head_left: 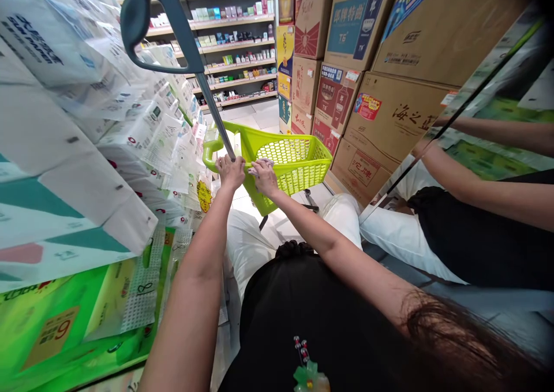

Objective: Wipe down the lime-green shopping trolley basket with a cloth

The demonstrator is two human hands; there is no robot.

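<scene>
A lime-green shopping basket on wheels stands on the floor in front of my knees. Its long grey pull handle is extended and leans up to the left. My left hand is closed around the basket's near edge, right at the foot of the grey pole. Just to its right, my right hand holds a crumpled pale pinkish cloth against the basket's rim. Part of the cloth is hidden under the fingers. The basket's mesh side shows, and nothing can be made out inside it.
Stacked packs of tissue paper rise close on my left, with green packs below. Cardboard cartons are piled on the right beside a mirror reflecting my arm. Shelves of small goods stand at the back.
</scene>
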